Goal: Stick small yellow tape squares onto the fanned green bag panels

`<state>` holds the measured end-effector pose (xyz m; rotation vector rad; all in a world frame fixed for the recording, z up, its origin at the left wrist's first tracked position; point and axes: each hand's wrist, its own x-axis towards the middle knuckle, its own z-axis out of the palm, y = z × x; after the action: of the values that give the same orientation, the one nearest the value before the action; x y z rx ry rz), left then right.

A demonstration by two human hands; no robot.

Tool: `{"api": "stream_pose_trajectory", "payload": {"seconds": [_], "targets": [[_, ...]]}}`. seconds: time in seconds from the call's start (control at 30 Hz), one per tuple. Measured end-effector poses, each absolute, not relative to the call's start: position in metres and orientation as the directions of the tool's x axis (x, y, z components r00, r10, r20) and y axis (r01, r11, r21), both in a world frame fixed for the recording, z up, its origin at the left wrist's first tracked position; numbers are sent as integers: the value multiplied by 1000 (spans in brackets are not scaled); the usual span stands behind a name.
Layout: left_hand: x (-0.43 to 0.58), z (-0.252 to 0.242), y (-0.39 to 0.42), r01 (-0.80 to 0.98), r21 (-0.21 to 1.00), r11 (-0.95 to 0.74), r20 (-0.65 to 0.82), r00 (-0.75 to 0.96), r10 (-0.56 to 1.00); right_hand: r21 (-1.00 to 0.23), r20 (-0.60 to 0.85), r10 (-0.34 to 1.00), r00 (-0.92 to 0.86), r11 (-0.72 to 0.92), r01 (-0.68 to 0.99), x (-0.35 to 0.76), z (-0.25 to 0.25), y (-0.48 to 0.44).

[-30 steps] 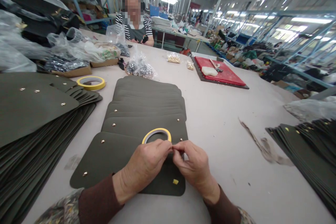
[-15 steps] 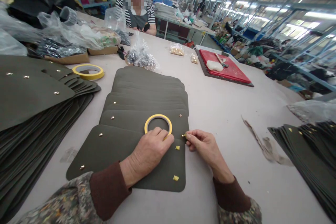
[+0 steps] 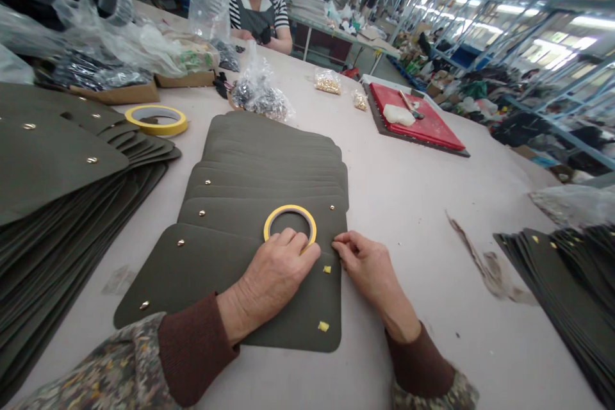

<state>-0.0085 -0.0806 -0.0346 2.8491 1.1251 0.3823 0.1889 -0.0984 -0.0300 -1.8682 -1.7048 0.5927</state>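
Note:
A dark olive leather panel (image 3: 202,275) with brass studs lies nearest me on top of a fanned row of like panels (image 3: 273,154). Two small yellow tape squares (image 3: 323,326) stick near its right edge. My left hand (image 3: 273,275) rests on this panel, fingers curled round the near rim of a small yellow tape roll (image 3: 289,223). My right hand (image 3: 365,262) sits at the panel's right edge, fingers pinched together against the corner; what they hold, if anything, I cannot make out.
A thick stack of the same panels (image 3: 52,192) fills the left, another stack (image 3: 567,295) the right. A second tape roll (image 3: 156,120), plastic bags of hardware (image 3: 259,99), a red mat (image 3: 423,125) and a paper scrap (image 3: 485,266) lie on the table. A person in stripes (image 3: 257,3) sits across.
My hands have come apart from a shared pinch. The left hand settled on the tape roll; the right hand moved to the panel's right edge and pressed down there.

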Motion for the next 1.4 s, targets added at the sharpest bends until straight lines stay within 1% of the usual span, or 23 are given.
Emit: {"api": "stream_pose_trajectory", "payload": {"seconds": [0.03,0.1,0.17,0.2,0.27,0.37,0.43,0.53,0.67,0.73,0.8,0.87,0.9,0.97,1.03,1.1,1.13,1.2,1.27,1.33,1.4], "targets": [[-9,-36,-80,676,129,-725,214,695,686,-658,43,991,129,-69,750,190,-31,-99],[-10,-37,-80,698,111,-708,219,677,702,-721,10,982,188,-123,682,195,-34,-102],[-11,-37,-80,716,97,-691,224,661,716,-788,-41,982,186,-146,598,198,-36,-106],[-11,-36,-80,723,87,-685,227,655,721,-801,-37,986,163,-127,586,199,-37,-108],[-11,-36,-80,731,64,-679,238,650,722,-771,40,992,118,-44,635,198,-38,-110],[-9,-35,-80,734,28,-678,258,650,715,-661,150,985,91,31,750,192,-40,-109],[-8,-35,-80,738,8,-675,273,648,711,-608,166,982,86,33,794,188,-41,-106],[-7,-37,-77,740,-4,-672,299,642,706,-560,185,980,71,46,827,185,-43,-103],[-6,-38,-77,724,25,-690,372,634,679,-553,183,983,5,99,827,188,-37,-105],[-6,-37,-77,709,30,-704,416,632,654,-572,121,991,-64,122,811,192,-29,-107],[-7,-35,-78,690,45,-722,442,635,634,-601,20,992,-125,113,791,197,-20,-110],[-9,-33,-79,661,95,-745,461,634,621,-644,-71,981,-180,93,759,201,-14,-113],[-10,-32,-78,640,132,-757,472,631,616,-670,-90,977,-193,84,737,202,-13,-114],[-12,-31,-77,586,215,-782,500,622,603,-716,-58,989,-137,54,696,202,-14,-115],[-14,-31,-75,537,285,-794,534,600,596,-748,25,1000,8,13,663,201,-19,-114],[-17,-33,-73,524,324,-788,561,565,605,-771,93,987,133,-13,637,201,-24,-113],[-18,-33,-72,531,330,-781,566,550,614,-779,114,980,160,-11,627,201,-25,-112],[-20,-36,-70,556,324,-765,566,535,628,-781,149,976,158,18,624,202,-27,-112],[-21,-37,-68,578,302,-758,559,537,632,-754,170,980,106,60,654,200,-26,-113],[-21,-37,-68,594,283,-753,547,546,635,-707,170,985,32,99,701,195,-26,-115],[-21,-36,-68,605,274,-748,523,559,644,-644,152,988,-3,102,758,188,-28,-115]]}}
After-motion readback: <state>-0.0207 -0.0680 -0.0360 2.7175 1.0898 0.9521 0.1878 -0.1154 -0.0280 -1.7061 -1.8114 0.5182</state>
